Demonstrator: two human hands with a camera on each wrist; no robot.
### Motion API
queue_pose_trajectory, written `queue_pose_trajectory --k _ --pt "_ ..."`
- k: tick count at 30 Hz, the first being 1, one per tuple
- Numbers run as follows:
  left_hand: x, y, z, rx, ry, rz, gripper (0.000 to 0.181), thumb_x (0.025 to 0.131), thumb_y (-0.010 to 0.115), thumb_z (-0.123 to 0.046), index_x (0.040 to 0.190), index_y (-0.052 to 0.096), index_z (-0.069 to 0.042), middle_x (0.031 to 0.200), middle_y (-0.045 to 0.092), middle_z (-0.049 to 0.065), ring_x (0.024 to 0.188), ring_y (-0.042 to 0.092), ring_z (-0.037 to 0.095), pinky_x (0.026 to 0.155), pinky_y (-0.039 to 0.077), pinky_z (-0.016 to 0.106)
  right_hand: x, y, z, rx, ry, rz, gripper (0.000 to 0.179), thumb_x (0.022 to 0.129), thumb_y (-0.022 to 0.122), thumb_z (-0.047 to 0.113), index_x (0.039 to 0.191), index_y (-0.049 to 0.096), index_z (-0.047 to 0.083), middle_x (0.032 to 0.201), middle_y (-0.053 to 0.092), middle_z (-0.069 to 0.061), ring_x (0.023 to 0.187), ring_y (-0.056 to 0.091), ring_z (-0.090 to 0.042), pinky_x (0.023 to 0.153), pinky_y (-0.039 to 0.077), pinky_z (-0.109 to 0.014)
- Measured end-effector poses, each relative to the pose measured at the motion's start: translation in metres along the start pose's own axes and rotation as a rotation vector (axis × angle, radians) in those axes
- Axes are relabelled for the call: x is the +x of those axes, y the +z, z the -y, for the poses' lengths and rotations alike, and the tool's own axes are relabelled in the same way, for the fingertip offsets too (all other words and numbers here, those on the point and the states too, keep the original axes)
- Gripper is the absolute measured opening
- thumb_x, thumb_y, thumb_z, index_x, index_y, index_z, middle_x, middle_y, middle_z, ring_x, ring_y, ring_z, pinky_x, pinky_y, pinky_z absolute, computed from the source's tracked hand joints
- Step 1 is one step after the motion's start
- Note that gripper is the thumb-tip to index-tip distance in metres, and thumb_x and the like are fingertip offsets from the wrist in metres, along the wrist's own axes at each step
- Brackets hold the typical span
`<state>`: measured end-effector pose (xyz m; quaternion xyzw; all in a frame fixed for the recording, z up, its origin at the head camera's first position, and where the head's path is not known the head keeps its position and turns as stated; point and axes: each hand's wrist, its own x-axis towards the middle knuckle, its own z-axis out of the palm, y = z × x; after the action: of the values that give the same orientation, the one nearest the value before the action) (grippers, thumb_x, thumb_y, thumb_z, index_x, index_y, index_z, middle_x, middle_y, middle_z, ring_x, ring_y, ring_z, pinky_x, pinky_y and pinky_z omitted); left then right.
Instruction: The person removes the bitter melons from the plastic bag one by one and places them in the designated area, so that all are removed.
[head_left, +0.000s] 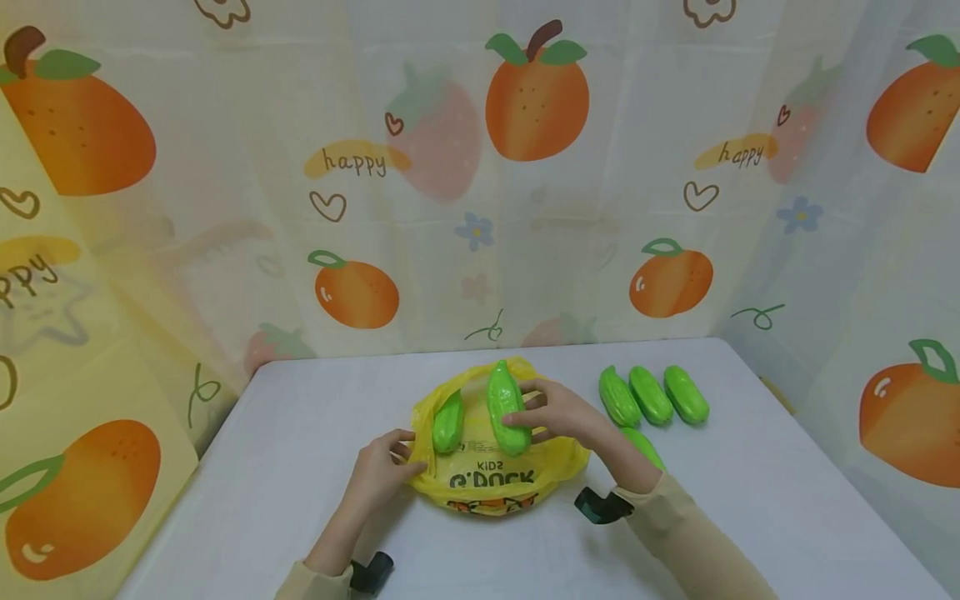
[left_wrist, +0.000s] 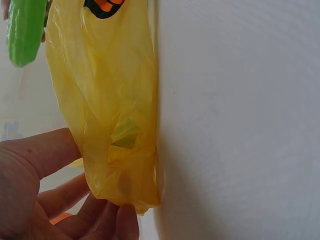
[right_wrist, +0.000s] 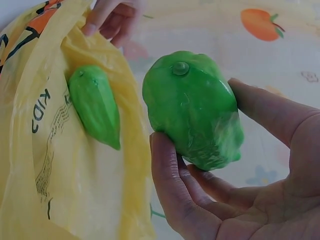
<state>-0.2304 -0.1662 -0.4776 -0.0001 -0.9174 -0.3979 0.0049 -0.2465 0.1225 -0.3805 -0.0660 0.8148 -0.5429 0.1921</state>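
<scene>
A yellow plastic bag (head_left: 555, 468) with printed lettering lies on the table, its mouth spread wide. My left hand (head_left: 378, 468) holds the bag's left rim; thumb and fingers are on either side of the film (left_wrist: 107, 165) in the left wrist view. My right hand (head_left: 558, 410) grips a green ribbed toy cucumber (head_left: 504, 408) above the bag's mouth. In the right wrist view this cucumber (right_wrist: 195, 107) sits between thumb and fingers, its stubby end facing the camera. Another green toy cucumber (head_left: 447, 425) lies inside the bag at the left.
To the right of the bag, three more green cucumbers (head_left: 650, 396) lie in a row on the white table (head_left: 247, 500). One further cucumber (head_left: 643, 447) is partly hidden behind my right forearm. A fruit-printed curtain (head_left: 540, 233) hangs behind the table and along its sides.
</scene>
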Motion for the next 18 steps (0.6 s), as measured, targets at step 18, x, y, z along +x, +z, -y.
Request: queue_pose_trajectory --k 18 --pt "-0.001 0.0 -0.001 -0.002 -0.009 0.006 0.047 0.074 0.08 -0.018 0.116 0.063 -0.008 0.088 0.062 0.003 0.08 0.056 0.018 0.059 0.047 0.026 -0.012 -0.013 -0.003 -0.065 0.012 -0.048 0.078 0.078 0.077 0.034 0.138 0.04 0.002 0.124 0.056 -0.021 0.095 0.065 -0.023 0.077 0.056 -0.041"
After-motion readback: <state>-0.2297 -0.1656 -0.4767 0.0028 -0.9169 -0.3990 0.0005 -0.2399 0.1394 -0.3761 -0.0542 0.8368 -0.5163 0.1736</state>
